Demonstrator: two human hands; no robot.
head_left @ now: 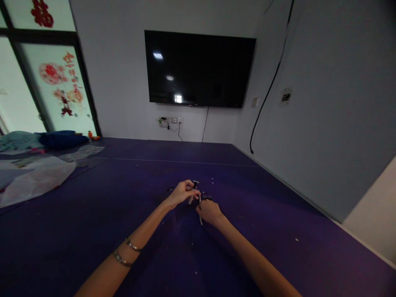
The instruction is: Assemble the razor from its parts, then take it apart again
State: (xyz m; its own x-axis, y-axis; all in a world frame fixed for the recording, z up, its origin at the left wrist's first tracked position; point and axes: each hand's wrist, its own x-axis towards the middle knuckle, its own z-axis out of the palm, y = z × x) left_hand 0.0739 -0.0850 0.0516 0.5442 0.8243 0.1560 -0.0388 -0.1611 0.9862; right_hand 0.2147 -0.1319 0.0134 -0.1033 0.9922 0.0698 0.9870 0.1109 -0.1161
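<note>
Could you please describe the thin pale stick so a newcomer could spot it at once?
From the large black television, look down to the dark purple surface and find the right grip. The thin pale stick sits there, its lower end poking out toward the camera. Unlike the dark-and-pale, T-topped item at the left grip, it looks pale throughout.

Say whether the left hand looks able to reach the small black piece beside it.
Probably yes: nothing visible stands between the left hand and the black piece, though the fingers seem to hold a small object.

A purple surface (262, 214) bears specks (297, 239) and translucent sheeting (46, 177).
</note>
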